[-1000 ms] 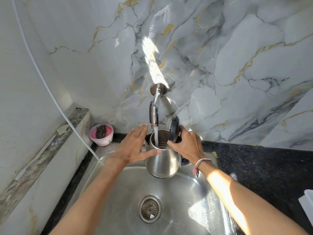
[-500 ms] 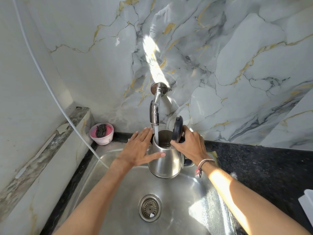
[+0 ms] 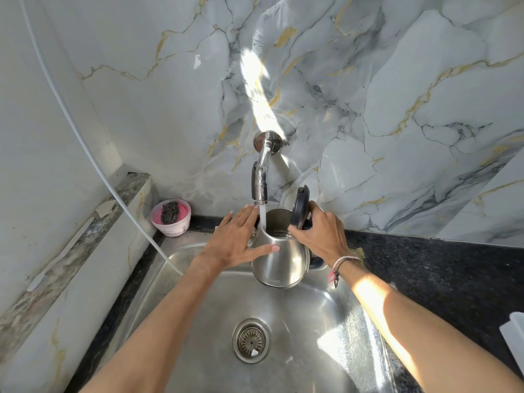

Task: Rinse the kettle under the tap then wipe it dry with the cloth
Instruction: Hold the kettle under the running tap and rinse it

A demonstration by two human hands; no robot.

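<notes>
Kettle (image 3: 279,262) raised nearer tap (image 3: 261,177) (lid open); sink (image 3: 320,316) below bare.

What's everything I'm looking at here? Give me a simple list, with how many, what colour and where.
kettle: one, shiny steel, held over the sink under the tap
lid: one, dark, flipped up at the kettle's top
tap: one, chrome, on the wall, water running into the kettle
sink: one, steel, below the kettle
drain: one, steel, in the sink floor
tub: one, pink, back left corner, dark scrubber inside
hose: one, white, hanging down into the sink's left side
counter: one, black speckled, right of the sink
wall: grey marble with gold veins
left hand: flat against the kettle's side
right hand: grip at the kettle's handle side, thread bracelet on wrist
</notes>
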